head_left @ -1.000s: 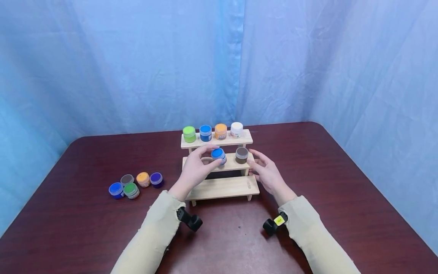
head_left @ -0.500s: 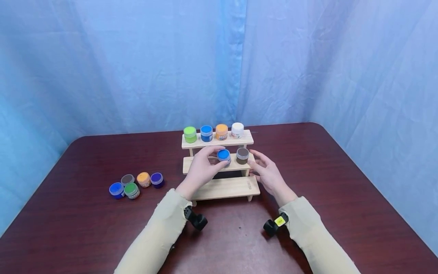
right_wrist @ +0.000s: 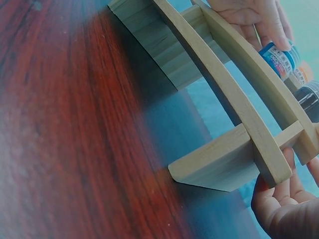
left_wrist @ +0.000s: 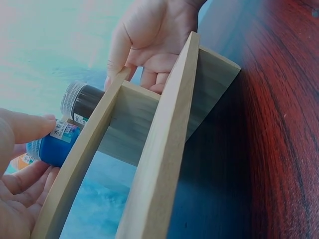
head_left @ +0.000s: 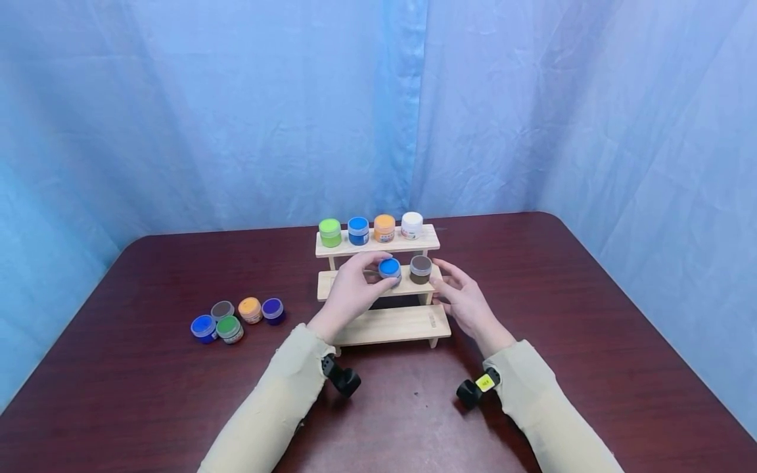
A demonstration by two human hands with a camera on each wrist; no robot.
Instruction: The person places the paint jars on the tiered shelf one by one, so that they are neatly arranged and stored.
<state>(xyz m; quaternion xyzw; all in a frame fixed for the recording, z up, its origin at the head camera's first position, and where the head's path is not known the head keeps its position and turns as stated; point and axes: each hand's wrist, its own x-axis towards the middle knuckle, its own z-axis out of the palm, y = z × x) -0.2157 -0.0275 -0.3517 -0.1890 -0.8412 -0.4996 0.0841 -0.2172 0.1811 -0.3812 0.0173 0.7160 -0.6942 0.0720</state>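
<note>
A blue-lidded paint jar [head_left: 389, 268] is over the middle shelf of a three-step wooden display stand [head_left: 390, 325]. My left hand [head_left: 350, 287] pinches this jar between thumb and fingers; in the left wrist view the blue jar [left_wrist: 57, 144] sits right at the shelf edge. Just right of it on the same shelf is a dark brown paint jar [head_left: 421, 269]. My right hand [head_left: 465, 300] grips the right end of the stand, thumb at the middle shelf's edge beside the brown jar. In the right wrist view, its fingers [right_wrist: 286, 191] curl around the shelf end.
Along the top shelf stand a light green jar [head_left: 330, 232], a blue jar [head_left: 358, 231], an orange jar [head_left: 384, 228] and a white jar [head_left: 411, 225]. Left of the stand, several more jars, among them a green one [head_left: 229, 329], cluster on the dark red table [head_left: 148, 394].
My left hand has moved right along the middle shelf with the blue paint jar, bringing it closer to the brown jar. The right hand has stayed at the stand's end.
</note>
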